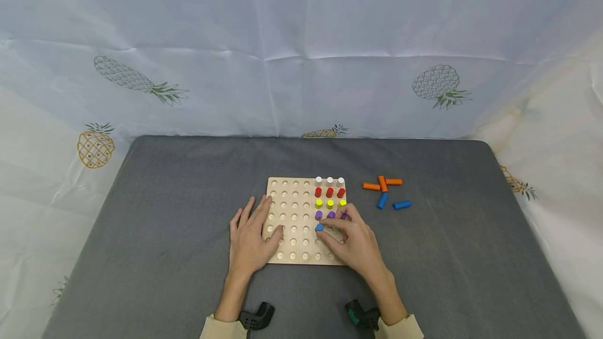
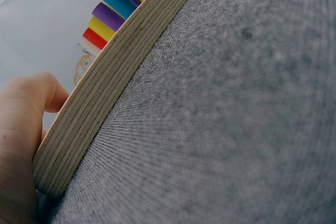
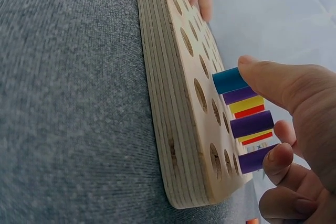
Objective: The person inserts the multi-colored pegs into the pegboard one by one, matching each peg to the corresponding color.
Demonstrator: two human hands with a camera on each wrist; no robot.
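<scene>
A square wooden peg board [image 1: 287, 256] with rows of round holes lies before me. My left hand [image 1: 250, 242] rests at its left edge, thumb on the top face and fingers extended. With thumb and index finger, my right hand [image 1: 354, 239] pinches the upper end of a blue peg [image 3: 229, 81], upright at the board in front of the purple pegs [image 3: 252, 124]. Behind these stand rows of yellow pegs [image 1: 330, 203], red pegs [image 1: 329, 192] and white pegs [image 1: 330, 180]. Right-hand fingers partly cover the purple row in the head view.
Right of the board, loose orange pegs [image 1: 371, 186] and two blue pegs [image 1: 402, 204] lie on the grey tablecloth [image 1: 188, 198]. A pale pineapple-print curtain [image 1: 282, 93] hangs behind the table. Dark wrist devices [image 1: 257, 316] sit at both wrists.
</scene>
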